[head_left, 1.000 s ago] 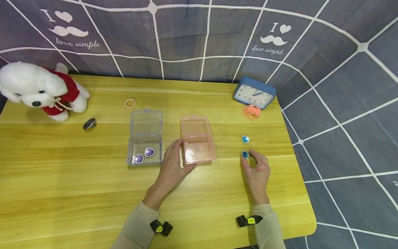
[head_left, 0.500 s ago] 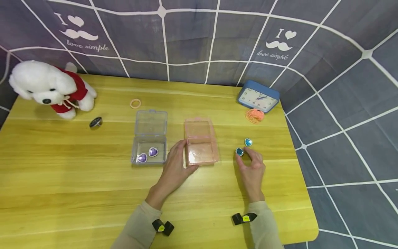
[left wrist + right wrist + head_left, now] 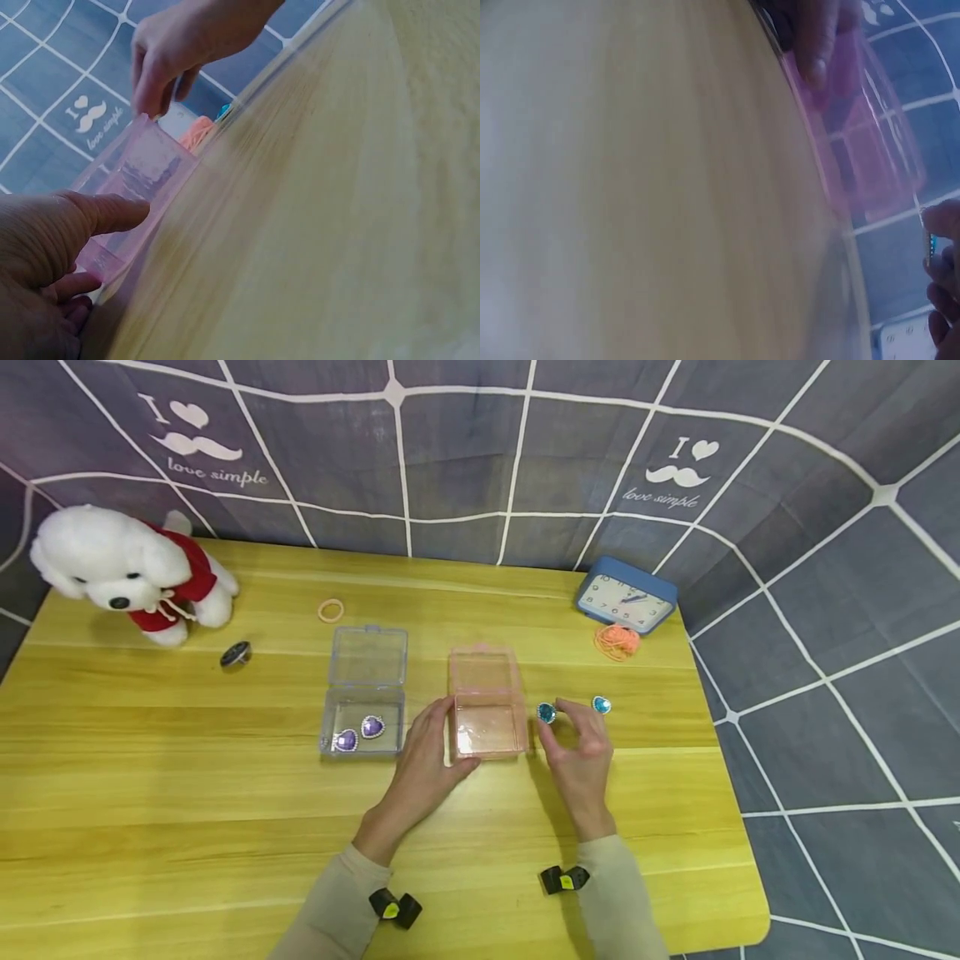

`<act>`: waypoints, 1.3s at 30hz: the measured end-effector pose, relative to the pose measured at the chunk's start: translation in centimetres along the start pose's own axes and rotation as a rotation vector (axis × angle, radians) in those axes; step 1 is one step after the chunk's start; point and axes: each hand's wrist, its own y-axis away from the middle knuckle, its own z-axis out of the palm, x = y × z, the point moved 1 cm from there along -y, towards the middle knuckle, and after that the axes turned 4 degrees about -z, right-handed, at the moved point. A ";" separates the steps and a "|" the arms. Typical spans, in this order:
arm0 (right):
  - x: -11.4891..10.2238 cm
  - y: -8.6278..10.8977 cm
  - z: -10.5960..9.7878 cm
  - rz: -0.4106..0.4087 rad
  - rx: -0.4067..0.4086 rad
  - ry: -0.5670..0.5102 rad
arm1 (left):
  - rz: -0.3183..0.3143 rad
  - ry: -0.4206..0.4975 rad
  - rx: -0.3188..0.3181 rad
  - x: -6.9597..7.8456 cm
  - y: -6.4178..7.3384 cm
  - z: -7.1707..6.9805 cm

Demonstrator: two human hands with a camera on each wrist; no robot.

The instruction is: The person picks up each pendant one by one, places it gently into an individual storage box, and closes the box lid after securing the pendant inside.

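Observation:
A pink clear plastic box (image 3: pixel 489 727) stands on the table with its lid (image 3: pixel 484 672) laid back. My left hand (image 3: pixel 423 760) holds its near-left corner, thumb along the front wall and fingers at the left side. Between the thumb and fingers of my right hand (image 3: pixel 579 760) is a teal heart-shaped gem (image 3: pixel 547 713) with a sparkly rim, just right of the box and raised off the table. Another teal heart gem (image 3: pixel 602 704) lies beyond that hand. In the right wrist view the pinched gem (image 3: pixel 931 244) shows edge-on.
A blue-tinted clear box (image 3: pixel 363 702) stands open on the left with two purple heart gems (image 3: pixel 372 727) inside. Farther back are a peach ring (image 3: pixel 330 610), a dark round knob-like object (image 3: pixel 236 654), a plush dog (image 3: pixel 127 568), a blue clock (image 3: pixel 627 597) and orange string (image 3: pixel 617 642).
My right hand has lifted the teal heart gem and carried it left toward the pink box. The left hand has stayed at the box. The head view has shifted slightly.

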 end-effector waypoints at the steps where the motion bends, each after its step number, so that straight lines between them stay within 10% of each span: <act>1: -0.3 -0.1 0.3 -0.010 -0.007 -0.003 | 0.000 0.002 0.003 0.0 0.0 0.0; 24: -4.4 -1.1 5.1 -0.180 -0.246 0.041 | 0.004 -0.023 0.029 0.1 -0.1 0.1; 39: -5.1 -1.2 5.6 -0.085 -0.356 0.087 | 0.028 -0.030 0.040 0.1 -0.3 0.1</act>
